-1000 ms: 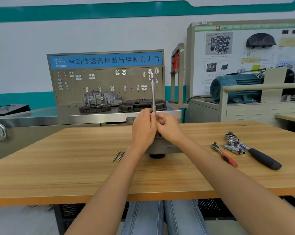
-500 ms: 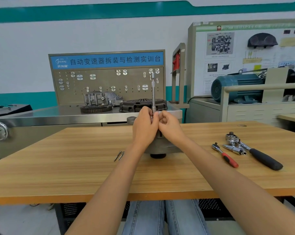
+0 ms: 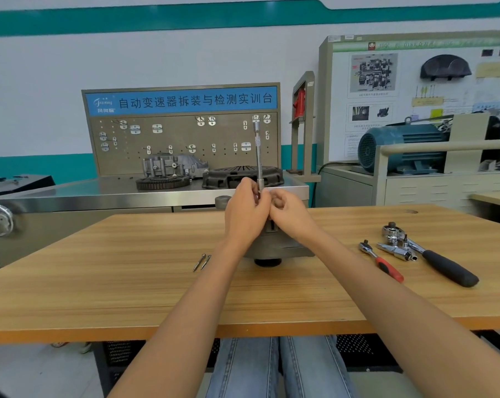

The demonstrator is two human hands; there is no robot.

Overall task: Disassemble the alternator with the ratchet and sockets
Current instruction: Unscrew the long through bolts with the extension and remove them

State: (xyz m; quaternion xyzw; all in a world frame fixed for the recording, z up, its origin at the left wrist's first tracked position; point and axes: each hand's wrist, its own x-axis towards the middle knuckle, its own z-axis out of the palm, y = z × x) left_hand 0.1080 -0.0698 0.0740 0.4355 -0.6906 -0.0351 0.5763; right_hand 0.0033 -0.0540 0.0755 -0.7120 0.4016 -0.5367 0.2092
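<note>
The grey alternator stands on the wooden table, mostly hidden behind my hands. A long steel extension bar rises upright from its top. My left hand grips the bar's lower end with curled fingers. My right hand sits right beside it, fingers curled at the bar's base; what they pinch is hidden. Two long bolts lie on the table to the left of the alternator.
A small red-handled ratchet, a black-handled ratchet and chrome sockets lie at the right. Behind the table stands a steel bench with a flywheel and clutch cover. A teal motor sits far right.
Both hands stay at the base of the bar on the alternator; the fingers shifted slightly. The tools and bolts have not moved.
</note>
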